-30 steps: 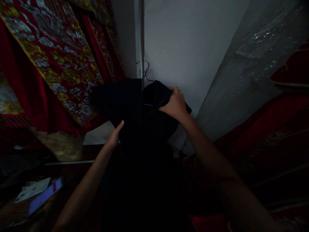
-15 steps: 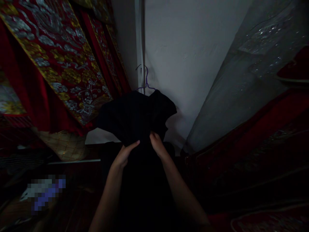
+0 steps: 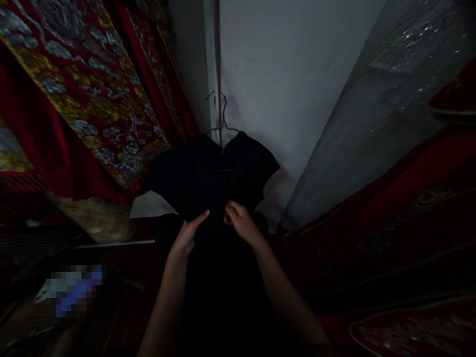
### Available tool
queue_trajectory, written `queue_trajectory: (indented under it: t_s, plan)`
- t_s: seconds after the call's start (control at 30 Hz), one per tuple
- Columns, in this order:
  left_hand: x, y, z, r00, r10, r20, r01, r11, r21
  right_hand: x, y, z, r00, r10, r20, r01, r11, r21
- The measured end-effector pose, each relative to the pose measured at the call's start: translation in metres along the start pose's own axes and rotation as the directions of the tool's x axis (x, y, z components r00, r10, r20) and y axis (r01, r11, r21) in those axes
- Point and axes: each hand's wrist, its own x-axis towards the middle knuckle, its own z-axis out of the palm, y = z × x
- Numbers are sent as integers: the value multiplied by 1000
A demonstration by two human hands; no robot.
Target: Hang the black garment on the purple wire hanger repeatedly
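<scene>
In the middle of the dim head view, a dark garment (image 3: 193, 168) hangs on a thin purple hanger (image 3: 224, 116), whose hook stands against a pale vertical strip on the wall. My left hand (image 3: 190, 233) grips the garment's left part, thumb on top and the other fingers hidden under the cloth. On the garment's front, right of the middle, my right hand (image 3: 238, 218) has its fingers curled and pinched at the cloth. Exactly what the right fingertips hold is too dark to make out. Below the hands everything merges into black.
Red cloth with gold and silver embroidery (image 3: 92, 89) hangs at the left. A clear plastic cover (image 3: 357, 89) and more red embroidered cloth (image 3: 427, 163) are at the right. A pale wall (image 3: 282, 59) stands behind. At lower left lies a pixelated, blurred-out item (image 3: 74, 287).
My right hand has moved slightly left and its fingers now curl more. The garment's neckline and right shoulder are spread wider. My left hand keeps its grip.
</scene>
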Motion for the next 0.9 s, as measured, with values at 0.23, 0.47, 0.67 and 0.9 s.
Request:
queue_trajectory:
  t_s: [0.23, 0.47, 0.67, 0.9]
  plan:
    - [11, -12, -1, 722, 617, -314, -529, 784, 324, -2, -2, -1, 997, 25, -74, -26, 999, -21]
    - [9, -27, 11, 604, 767, 216, -718, 407, 565, -2, 5, 6, 996, 87, -32, -88, 996, -2]
    - [14, -26, 34, 638, 670, 381, -748, 419, 515, -3, -3, 2, 997, 74, -6, -73, 993, 93]
    - [8, -31, 41, 684, 645, 340, -702, 456, 547, 26, -30, -4, 983, 148, -111, -121, 969, 214]
